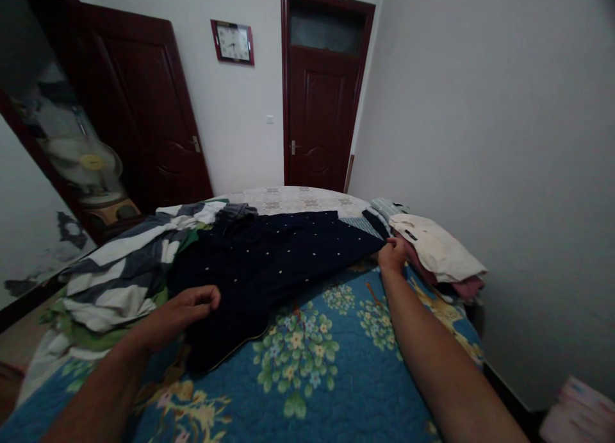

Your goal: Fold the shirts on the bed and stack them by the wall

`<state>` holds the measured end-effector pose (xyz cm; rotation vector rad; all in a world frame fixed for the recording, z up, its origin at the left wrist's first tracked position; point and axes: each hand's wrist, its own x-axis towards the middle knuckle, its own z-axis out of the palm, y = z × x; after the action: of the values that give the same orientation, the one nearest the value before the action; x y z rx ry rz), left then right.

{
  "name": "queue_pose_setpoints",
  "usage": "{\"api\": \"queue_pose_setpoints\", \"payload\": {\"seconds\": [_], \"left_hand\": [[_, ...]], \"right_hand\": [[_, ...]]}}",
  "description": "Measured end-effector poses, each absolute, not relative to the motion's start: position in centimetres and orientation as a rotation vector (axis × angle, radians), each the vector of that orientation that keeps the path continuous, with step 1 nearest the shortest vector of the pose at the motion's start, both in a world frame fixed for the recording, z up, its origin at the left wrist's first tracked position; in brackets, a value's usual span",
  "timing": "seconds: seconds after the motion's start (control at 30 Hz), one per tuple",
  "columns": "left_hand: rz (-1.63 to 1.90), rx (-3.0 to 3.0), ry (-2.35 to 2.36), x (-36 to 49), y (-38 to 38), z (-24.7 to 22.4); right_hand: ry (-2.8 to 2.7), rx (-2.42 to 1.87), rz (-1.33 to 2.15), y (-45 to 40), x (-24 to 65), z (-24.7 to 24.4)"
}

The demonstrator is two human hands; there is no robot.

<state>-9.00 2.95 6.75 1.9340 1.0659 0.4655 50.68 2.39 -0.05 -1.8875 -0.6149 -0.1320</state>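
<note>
A dark navy garment (288, 250) with small light dots lies spread across the blue floral bed cover (355, 379). At its right corner my right hand (393, 254) pinches the cloth and pulls that edge taut. Over the left part of the garment is my left hand (199, 300), its fingers curled together; whether cloth is between them is hidden. A thin light trim runs along the garment's lower edge.
Striped white and grey cloth (120, 270) is heaped at the left. Folded clothes, with a cream one (437, 247) on top, are stacked at the right by the wall. A patterned white sheet (298, 199) covers the far end.
</note>
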Motion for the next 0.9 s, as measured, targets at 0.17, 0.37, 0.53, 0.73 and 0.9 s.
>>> {"api": "queue_pose_setpoints", "payload": {"seconds": [0.17, 0.37, 0.53, 0.73, 0.9], "left_hand": [[0.538, 1.747, 1.081, -8.9, 2.9, 6.5], [0.437, 1.858, 1.121, -8.8, 2.5, 6.5], [0.204, 1.838, 1.036, -7.3, 1.1, 5.8], [0.028, 1.602, 0.903, -6.7, -0.2, 6.2], [0.366, 1.582, 1.005, -8.4, 0.0, 7.8]], "right_hand": [[-0.676, -1.954, -0.039, 2.0, 51.0, -0.4], [-0.964, -2.043, 0.025, 2.1, 48.8, -0.7], [-1.002, -1.973, -0.023, 2.6, 49.5, -1.2], [-0.617, -1.745, -0.105, 3.0, 51.6, -1.5], [-0.576, -1.721, -0.115, 2.4, 51.7, -1.8]]}}
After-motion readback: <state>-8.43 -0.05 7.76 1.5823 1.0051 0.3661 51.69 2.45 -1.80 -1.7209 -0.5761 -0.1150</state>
